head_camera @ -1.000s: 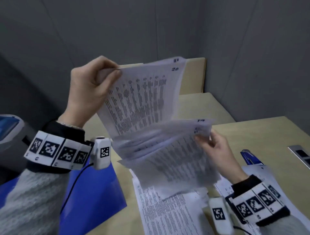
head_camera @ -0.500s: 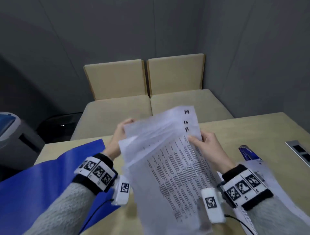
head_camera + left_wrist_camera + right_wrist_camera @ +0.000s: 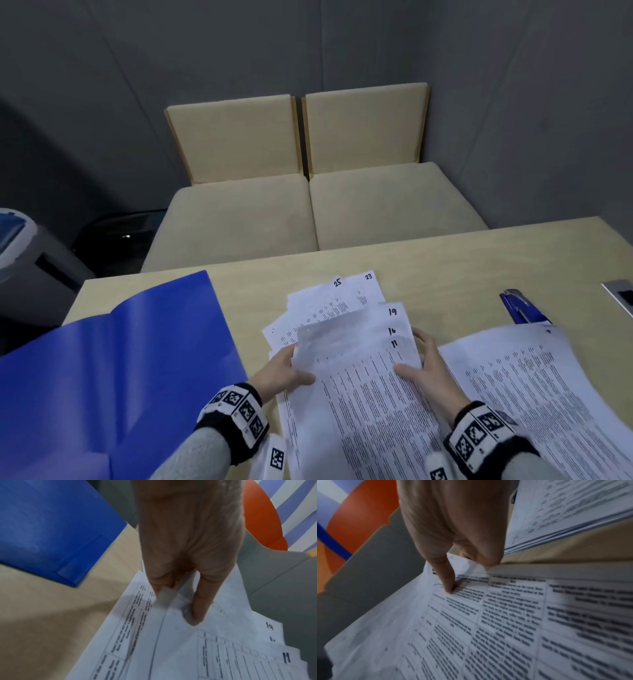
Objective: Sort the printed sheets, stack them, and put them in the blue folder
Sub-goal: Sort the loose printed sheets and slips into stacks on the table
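A fanned bundle of printed sheets (image 3: 359,383), hand-numbered 19, 16 and 11 at its top right corner, lies low over the table. My left hand (image 3: 298,365) pinches its left edge, thumb on top. My right hand (image 3: 414,356) pinches the right edge, thumb on the print. In the wrist views each thumb presses the paper (image 3: 188,649) (image 3: 488,622) while the other fingers curl under it. More sheets (image 3: 342,298), marked 25 and 23, lie under the bundle's far end. The blue folder (image 3: 120,359) (image 3: 51,527) lies open at the left.
A second pile of printed sheets (image 3: 531,383) (image 3: 565,513) lies at the right, with a blue stapler (image 3: 520,308) beyond it. A metal socket plate (image 3: 620,294) sits at the table's right edge. Beige seats (image 3: 308,205) stand past the far edge, a grey bin (image 3: 20,246) at the left.
Both hands have come down and toward me with the bundle, from raised in the air to low over the table. The left hand moved from the top corner to the left edge.
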`<state>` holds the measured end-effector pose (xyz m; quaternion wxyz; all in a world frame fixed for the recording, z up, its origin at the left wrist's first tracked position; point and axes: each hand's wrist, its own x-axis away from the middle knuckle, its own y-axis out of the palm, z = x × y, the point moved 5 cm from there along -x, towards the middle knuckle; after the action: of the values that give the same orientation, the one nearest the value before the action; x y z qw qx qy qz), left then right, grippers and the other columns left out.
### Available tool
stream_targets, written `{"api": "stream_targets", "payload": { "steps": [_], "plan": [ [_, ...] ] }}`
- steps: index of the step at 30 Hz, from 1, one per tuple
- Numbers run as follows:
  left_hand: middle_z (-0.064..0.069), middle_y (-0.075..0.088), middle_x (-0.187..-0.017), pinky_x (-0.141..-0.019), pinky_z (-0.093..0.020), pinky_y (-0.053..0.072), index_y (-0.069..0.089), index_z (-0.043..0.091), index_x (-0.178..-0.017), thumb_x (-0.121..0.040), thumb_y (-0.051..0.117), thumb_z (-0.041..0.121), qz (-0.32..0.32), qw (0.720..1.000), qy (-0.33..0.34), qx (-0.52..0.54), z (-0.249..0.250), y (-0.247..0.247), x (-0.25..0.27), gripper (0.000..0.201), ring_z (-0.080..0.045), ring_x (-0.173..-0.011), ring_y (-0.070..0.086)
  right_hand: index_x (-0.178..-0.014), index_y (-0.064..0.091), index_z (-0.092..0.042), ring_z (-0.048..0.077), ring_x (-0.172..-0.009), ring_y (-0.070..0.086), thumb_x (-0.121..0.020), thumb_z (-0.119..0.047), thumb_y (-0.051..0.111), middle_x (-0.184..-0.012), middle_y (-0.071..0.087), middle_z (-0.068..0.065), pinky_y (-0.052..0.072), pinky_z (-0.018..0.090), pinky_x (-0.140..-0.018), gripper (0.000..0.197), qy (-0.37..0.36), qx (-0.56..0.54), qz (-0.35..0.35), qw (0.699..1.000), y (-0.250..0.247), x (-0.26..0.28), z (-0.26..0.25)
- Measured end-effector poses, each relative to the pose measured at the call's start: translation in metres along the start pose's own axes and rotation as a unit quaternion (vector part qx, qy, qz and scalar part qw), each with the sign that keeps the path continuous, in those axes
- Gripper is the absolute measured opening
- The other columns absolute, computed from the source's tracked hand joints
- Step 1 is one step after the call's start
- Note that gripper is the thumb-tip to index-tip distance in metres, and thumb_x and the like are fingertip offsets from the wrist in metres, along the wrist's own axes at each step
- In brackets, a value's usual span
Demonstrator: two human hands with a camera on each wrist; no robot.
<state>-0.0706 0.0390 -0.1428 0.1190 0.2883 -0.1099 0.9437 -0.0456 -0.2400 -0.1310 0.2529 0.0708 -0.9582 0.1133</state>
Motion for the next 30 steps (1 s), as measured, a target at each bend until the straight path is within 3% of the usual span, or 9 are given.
{"api": "stream_targets", "payload": {
  "steps": [5,7,10,12,15,20,24,28,30],
  "plan": [
    [0.003,0.059,-0.082,-0.062,-0.024,0.042,0.055,0.017,-0.107,-0.069,0.081,0.037,-0.054,0.994,-0.062,-0.069,-0.003,-0.013,0.001,0.05,-0.013,-0.071,0.056,-0.095,0.064,-0.016,0.014,-0.069,0.069,-0.08,0.01,0.063,-0.08,0.072,-0.006,0.05,0.016,-0.055,0.03,-0.027,0.003,-0.047,0.999,0.003,0.003,-0.005],
    [0.006,0.068,-0.088,-0.068,-0.024,0.045,0.065,0.024,-0.099,-0.077,0.063,0.062,-0.092,0.994,-0.062,-0.011,0.012,-0.021,0.0,0.044,-0.012,-0.079,0.063,-0.068,0.061,-0.02,0.021,-0.06,0.057,-0.077,0.009,0.063,-0.062,0.064,-0.008,0.044,0.016,-0.051,0.03,-0.041,-0.007,-0.056,0.998,0.003,0.004,-0.006],
    [-0.019,0.07,-0.105,-0.074,-0.032,0.054,0.066,0.009,-0.107,-0.082,0.03,0.078,-0.044,0.988,-0.08,0.123,0.028,-0.041,-0.013,0.082,-0.03,-0.093,0.068,-0.071,0.058,0.004,0.027,-0.059,0.058,-0.073,0.007,0.06,-0.07,0.064,0.017,0.046,0.025,-0.042,0.005,-0.004,-0.098,-0.087,0.991,0.007,0.013,-0.006],
    [-0.023,0.069,-0.1,-0.074,-0.037,0.056,0.064,0.003,-0.103,-0.084,0.039,0.071,0.059,0.992,-0.04,0.102,0.033,-0.052,-0.025,0.075,-0.032,-0.084,0.069,-0.078,0.058,0.012,0.034,-0.066,0.062,-0.071,0.002,0.062,-0.084,0.065,0.025,0.052,0.035,-0.047,0.013,0.022,-0.129,-0.108,0.986,0.006,0.017,-0.006],
    [-0.008,0.064,-0.098,-0.08,-0.04,0.055,0.059,0.016,-0.103,-0.083,0.066,0.043,0.182,0.964,0.06,-0.183,0.04,-0.061,-0.038,0.035,-0.02,-0.081,0.063,-0.079,0.055,0.018,0.039,-0.077,0.063,-0.075,0.006,0.063,-0.094,0.065,0.031,0.052,0.05,-0.066,0.015,0.012,-0.114,-0.121,0.986,0.0,0.012,-0.003],
    [0.007,0.053,-0.086,-0.069,-0.031,0.042,0.056,0.027,-0.103,-0.069,0.074,0.056,0.021,0.914,0.058,-0.402,0.03,-0.026,-0.049,0.049,-0.013,-0.078,0.05,-0.082,0.054,0.018,0.035,-0.078,0.065,-0.075,0.002,0.066,-0.097,0.064,0.032,0.055,0.037,-0.057,0.022,-0.01,-0.093,-0.138,0.986,-0.002,0.014,-0.005],
    [0.006,0.035,-0.059,-0.056,-0.03,0.025,0.038,0.02,-0.064,-0.081,0.07,0.028,0.009,0.928,0.087,-0.362,0.031,-0.021,-0.053,0.037,-0.013,-0.055,0.033,-0.079,0.057,0.009,0.023,-0.071,0.058,-0.072,-0.007,0.07,-0.079,0.063,0.021,0.046,0.025,-0.06,0.022,-0.056,-0.067,-0.148,0.985,0.0,0.018,-0.011],
    [0.003,0.042,-0.063,-0.057,-0.029,0.029,0.043,0.019,-0.066,-0.086,0.066,0.028,0.085,0.942,0.133,-0.295,0.049,-0.038,-0.054,0.032,-0.014,-0.058,0.039,-0.086,0.051,0.013,0.018,-0.068,0.044,-0.067,-0.006,0.07,-0.073,0.047,0.014,0.04,0.018,-0.056,0.032,-0.066,-0.073,-0.127,0.987,-0.005,0.003,-0.013],
    [0.001,0.05,-0.083,-0.071,-0.032,0.037,0.048,0.023,-0.071,-0.086,0.065,0.034,0.135,0.924,0.145,-0.327,0.053,-0.048,-0.059,0.025,-0.017,-0.08,0.047,-0.081,0.051,0.007,0.017,-0.064,0.043,-0.069,0.0,0.07,-0.068,0.045,0.011,0.037,0.017,-0.052,0.023,-0.064,-0.079,-0.139,0.985,-0.005,-0.003,-0.013]
  ]
}}
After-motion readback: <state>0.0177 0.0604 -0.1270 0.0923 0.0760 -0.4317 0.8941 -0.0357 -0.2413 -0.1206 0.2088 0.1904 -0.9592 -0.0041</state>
